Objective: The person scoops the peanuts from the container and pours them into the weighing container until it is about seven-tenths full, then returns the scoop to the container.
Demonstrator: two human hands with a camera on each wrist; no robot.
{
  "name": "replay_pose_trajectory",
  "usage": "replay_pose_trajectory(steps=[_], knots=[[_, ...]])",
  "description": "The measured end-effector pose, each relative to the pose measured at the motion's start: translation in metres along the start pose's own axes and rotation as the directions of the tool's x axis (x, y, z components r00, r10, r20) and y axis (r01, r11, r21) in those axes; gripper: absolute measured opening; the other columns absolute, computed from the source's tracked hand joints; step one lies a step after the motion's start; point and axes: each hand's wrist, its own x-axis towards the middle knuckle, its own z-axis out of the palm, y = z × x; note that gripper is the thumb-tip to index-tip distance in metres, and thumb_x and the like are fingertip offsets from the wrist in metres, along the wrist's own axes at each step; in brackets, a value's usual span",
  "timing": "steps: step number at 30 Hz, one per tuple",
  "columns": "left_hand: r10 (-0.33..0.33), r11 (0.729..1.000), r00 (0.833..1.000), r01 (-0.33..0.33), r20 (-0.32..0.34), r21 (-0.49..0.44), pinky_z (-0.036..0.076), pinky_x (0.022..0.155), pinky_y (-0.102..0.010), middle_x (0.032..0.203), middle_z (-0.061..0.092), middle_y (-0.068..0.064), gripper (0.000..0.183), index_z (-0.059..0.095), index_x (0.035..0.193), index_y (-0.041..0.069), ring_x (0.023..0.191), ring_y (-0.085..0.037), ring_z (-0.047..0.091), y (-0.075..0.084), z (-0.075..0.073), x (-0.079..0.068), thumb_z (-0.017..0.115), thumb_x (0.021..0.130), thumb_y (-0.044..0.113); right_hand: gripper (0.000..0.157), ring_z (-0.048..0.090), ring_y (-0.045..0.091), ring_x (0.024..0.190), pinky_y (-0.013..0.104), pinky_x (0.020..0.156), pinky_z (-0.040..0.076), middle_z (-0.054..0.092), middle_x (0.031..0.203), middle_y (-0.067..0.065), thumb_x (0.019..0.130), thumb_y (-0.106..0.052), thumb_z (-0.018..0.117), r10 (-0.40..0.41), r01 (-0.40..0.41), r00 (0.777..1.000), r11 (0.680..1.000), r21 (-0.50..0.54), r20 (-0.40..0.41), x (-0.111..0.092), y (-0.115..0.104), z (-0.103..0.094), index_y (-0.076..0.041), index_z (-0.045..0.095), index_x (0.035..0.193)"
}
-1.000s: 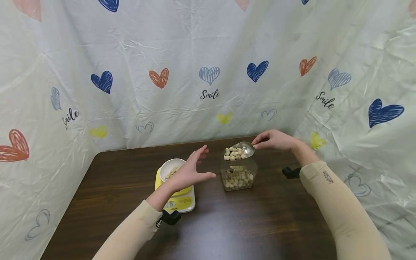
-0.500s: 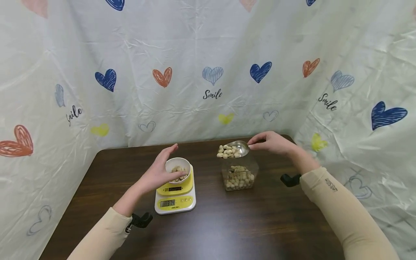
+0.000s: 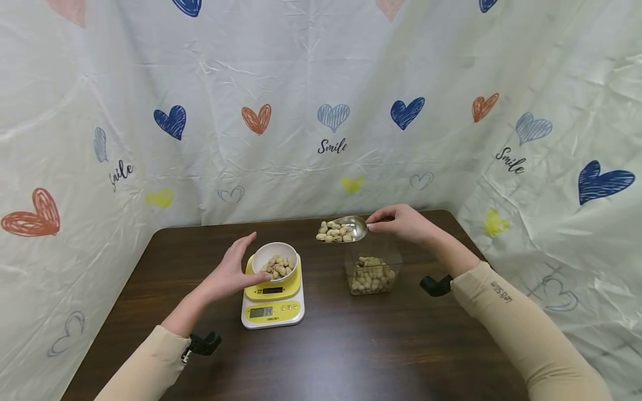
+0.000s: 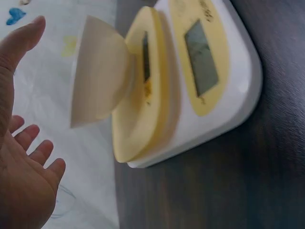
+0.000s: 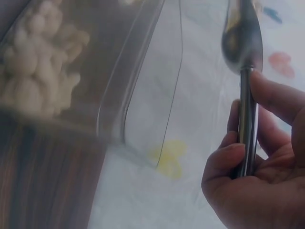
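My right hand grips the handle of a metal scoop, with thumb and fingers curled round it in the right wrist view. Unshelled peanuts fill the scoop, which is held level above and left of a clear plastic container that has more peanuts inside. On a yellow and white kitchen scale sits a white bowl with some peanuts in it. My left hand is beside the bowl's left side, thumb and fingers spread apart. In the left wrist view that hand holds nothing.
The dark wooden table carries the scale and the container, with a gap between them. Behind and to the sides hangs a white curtain printed with hearts. The scale's display reads what looks like 374.
My right hand has carried the loaded scoop left, from over the container toward the bowl. My left hand has moved left from in front of the bowl to its left side.
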Motion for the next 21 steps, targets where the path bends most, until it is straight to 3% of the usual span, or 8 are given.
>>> replay_pose_trajectory(steps=[5, 15, 21], knots=[[-0.041, 0.999, 0.999, 0.041, 0.019, -0.018, 0.025, 0.102, -0.053, 0.149, 0.018, 0.0, 0.108, 0.015, 0.149, 0.027, 0.136, -0.022, 0.015, -0.01, 0.008, 0.0, 0.077, 0.065, 0.056, 0.029, 0.054, 0.017, 0.105, 0.043, 0.087, 0.043, 0.06, 0.113, -0.005, 0.083, -0.044, 0.067, -0.007, 0.007, 1.0, 1.0, 0.015, -0.001, 0.004, -0.01, 0.012, -0.027, 0.068, 0.106], [-0.044, 0.998, 0.997, 0.047, 0.056, -0.041, 0.022, 0.102, -0.054, 0.149, 0.022, -0.002, 0.112, 0.013, 0.15, 0.022, 0.135, -0.025, 0.017, -0.027, 0.022, 0.005, 0.078, 0.065, 0.056, 0.026, 0.055, 0.014, 0.104, 0.04, 0.086, 0.044, 0.061, 0.111, -0.006, 0.083, -0.042, 0.067, -0.03, 0.029, 0.999, 0.998, 0.054, 0.022, 0.02, -0.028, 0.041, -0.028, 0.068, 0.105], [-0.115, 0.992, 0.99, 0.119, 0.08, -0.038, 0.024, 0.101, -0.055, 0.149, 0.021, -0.007, 0.114, 0.013, 0.149, 0.023, 0.134, -0.027, 0.019, -0.029, 0.028, 0.006, 0.076, 0.062, 0.062, 0.024, 0.055, 0.014, 0.103, 0.041, 0.087, 0.044, 0.06, 0.111, -0.007, 0.084, -0.039, 0.068, -0.027, 0.024, 0.999, 0.997, 0.066, 0.043, 0.029, -0.037, 0.061, -0.027, 0.069, 0.104]])
